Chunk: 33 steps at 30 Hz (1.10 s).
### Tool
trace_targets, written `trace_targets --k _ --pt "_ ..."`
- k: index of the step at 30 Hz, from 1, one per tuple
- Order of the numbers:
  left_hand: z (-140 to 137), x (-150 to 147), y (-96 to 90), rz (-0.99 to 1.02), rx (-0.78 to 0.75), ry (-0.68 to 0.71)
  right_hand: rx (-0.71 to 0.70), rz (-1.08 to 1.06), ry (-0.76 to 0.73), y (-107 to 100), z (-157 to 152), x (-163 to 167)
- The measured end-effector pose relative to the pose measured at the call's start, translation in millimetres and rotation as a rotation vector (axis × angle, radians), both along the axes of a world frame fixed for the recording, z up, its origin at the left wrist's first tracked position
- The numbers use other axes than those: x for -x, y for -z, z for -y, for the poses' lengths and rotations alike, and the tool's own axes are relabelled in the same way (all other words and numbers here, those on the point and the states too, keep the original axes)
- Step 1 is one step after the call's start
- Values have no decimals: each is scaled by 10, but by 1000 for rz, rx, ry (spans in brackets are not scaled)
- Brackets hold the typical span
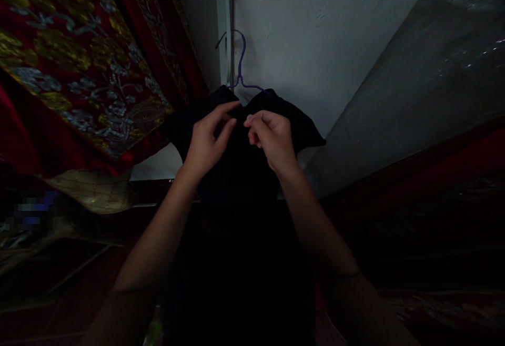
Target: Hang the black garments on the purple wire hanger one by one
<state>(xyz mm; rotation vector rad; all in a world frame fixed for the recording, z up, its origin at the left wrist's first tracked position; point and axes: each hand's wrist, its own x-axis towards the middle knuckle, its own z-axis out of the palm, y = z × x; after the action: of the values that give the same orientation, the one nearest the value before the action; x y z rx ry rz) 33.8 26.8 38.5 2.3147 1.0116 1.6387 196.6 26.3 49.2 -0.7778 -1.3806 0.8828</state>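
Observation:
A black short-sleeved garment [236, 177] hangs from a thin purple hanger [241, 59] in the middle of the head view. At the left side of its neckline is my left hand [209, 135], its index finger stretched out and the thumb apart from it. My right hand [272, 135] is opposite, just right of the neck opening, with thumb and index fingertips pressed together and the other fingers curled. Whatever lies in that pinch is too small and dark to make out. The garment's lower part fades into shadow.
Red cloth [90, 67] with gold and silver embroidery hangs at the left. Behind the garment is a pale wall [315, 30] with a vertical pipe or frame edge [223, 9]. Shiny clear plastic sheeting [434, 72] covers the right side. A checked cloth [94, 191] shows lower left.

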Motion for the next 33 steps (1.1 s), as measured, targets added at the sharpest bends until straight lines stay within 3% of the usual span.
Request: trace_targets --k 3,6,10,14,16,19,21,23,25,28,31,33 --pt "-29 -79 -139 -113 -61 -19 -74 44 62 14 32 12" --pt "31 -125 -194 -70 -64 -39 -137 114 165 105 6 28" --pt "157 -17 -351 160 -117 -124 -58 295 195 480 -92 34" --pt "180 487 -373 503 -217 -263 44 328 133 902 -5 -17" --pt "176 830 -214 746 -109 -177 24 290 122 1028 155 -23" --pt "224 1190 221 1043 194 -44 -3 234 106 1149 446 36" --pt "290 1225 571 1201 326 -43 46 155 100 1238 594 85" --pt "358 1113 903 1278 355 -92 146 23 131 1343 666 92" --pt "416 940 1167 1247 355 -187 240 -123 175 1438 666 33" --pt "493 736 1365 895 291 -321 272 -313 244 1496 609 -147" --pt "561 679 1324 419 263 -324 257 -428 305 1444 587 -306" --pt "579 706 1202 264 231 -302 253 -436 325 1384 607 -351"
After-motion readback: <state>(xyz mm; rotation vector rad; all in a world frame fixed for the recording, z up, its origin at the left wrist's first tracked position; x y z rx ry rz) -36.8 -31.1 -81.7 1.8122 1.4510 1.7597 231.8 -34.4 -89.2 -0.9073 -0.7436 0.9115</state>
